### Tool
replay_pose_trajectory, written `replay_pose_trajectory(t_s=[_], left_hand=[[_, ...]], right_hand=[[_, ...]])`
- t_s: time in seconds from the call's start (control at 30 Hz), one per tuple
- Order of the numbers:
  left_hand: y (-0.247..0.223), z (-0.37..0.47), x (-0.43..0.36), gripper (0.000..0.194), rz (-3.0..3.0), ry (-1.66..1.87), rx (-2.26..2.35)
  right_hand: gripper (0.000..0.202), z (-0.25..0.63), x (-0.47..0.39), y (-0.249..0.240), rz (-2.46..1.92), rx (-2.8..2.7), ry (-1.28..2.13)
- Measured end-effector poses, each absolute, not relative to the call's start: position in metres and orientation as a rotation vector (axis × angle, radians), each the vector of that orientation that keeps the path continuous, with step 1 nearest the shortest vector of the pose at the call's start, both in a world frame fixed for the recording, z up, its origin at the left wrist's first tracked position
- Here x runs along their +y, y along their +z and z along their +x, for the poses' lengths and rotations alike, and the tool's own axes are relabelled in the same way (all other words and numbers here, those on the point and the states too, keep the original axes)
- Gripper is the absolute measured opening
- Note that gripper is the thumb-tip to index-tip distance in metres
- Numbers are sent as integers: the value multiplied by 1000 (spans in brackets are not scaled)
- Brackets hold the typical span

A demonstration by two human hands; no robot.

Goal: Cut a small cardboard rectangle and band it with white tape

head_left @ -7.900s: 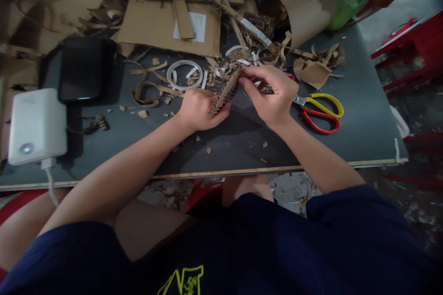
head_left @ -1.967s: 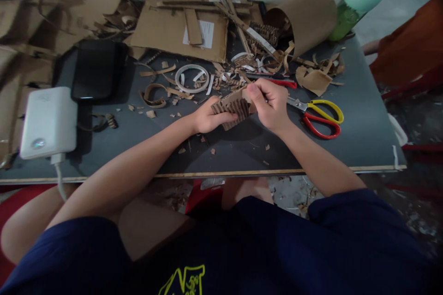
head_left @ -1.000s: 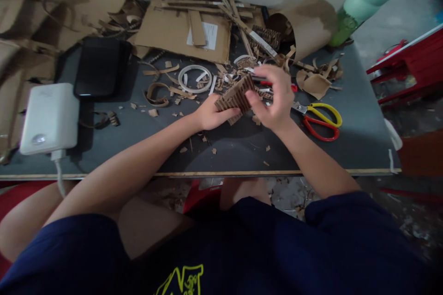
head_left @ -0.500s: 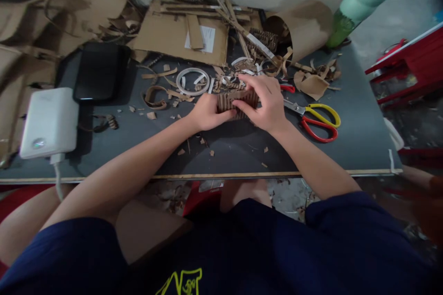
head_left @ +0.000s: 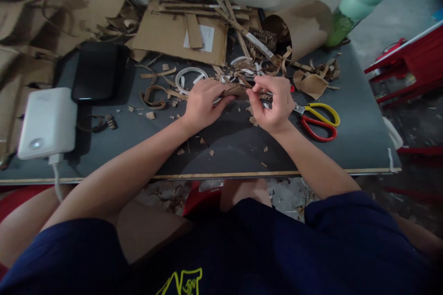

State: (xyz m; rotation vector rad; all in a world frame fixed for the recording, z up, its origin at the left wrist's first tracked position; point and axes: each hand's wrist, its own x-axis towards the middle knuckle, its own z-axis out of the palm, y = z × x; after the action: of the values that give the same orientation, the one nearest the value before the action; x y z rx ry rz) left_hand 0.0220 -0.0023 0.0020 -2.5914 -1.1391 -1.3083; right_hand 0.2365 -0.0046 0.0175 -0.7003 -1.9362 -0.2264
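A ribbed piece of brown cardboard (head_left: 238, 91) is held over the middle of the dark table. My left hand (head_left: 206, 103) is closed on its left end, thumb in front. My right hand (head_left: 273, 103) is at the piece's right end, thumb and index finger pinched together; what lies between these fingertips is too small to make out. Right of my right hand lie scissors (head_left: 320, 122) with one yellow and one red handle. Behind my left hand is a roll of clear tape (head_left: 180, 81).
Cardboard scraps and strips (head_left: 265, 48) are heaped behind the hands, beside a flat cardboard sheet (head_left: 166, 39) and a cardboard tube (head_left: 309, 27). A green bottle (head_left: 360, 4) stands back right. A white power bank (head_left: 48, 122) and a black case (head_left: 95, 71) are at left.
The cardboard piece has tilted, so less of its ribbed face shows. My left hand has turned over its left end. My right hand has shifted slightly right, its fingers curling into a pinch.
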Motion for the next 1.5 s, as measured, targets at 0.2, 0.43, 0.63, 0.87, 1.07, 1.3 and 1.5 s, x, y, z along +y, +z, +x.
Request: replay_pose_trajectory(t_s=[0.2, 0.43, 0.63, 0.87, 1.07, 1.3, 1.5], left_hand=[[0, 22, -4, 26, -2463, -1253, -1103], [0, 23, -6, 28, -2475, -1191, -1136], [-5, 22, -4, 28, -2503, -1179, -1151], [-5, 23, -5, 25, -2452, -1178, -1116], [-7, 22, -5, 26, -2494, -1228, -1173], [-4, 23, -6, 28, -2557, -1222, -1226], [-4, 23, -6, 28, -2557, -1181, -1217]], right_hand=[[30, 237, -4, 16, -711, -1921, -150], [24, 235, -5, 19, -646, -1927, -163], [20, 234, -7, 22, -713, -1937, -190], [20, 235, -2, 17, -671, -1936, -130], [20, 238, 0, 9, -799, -1921, 31], [22, 238, -1, 11, -849, -1947, 21], [17, 237, -1, 12, -783, -1918, 18]])
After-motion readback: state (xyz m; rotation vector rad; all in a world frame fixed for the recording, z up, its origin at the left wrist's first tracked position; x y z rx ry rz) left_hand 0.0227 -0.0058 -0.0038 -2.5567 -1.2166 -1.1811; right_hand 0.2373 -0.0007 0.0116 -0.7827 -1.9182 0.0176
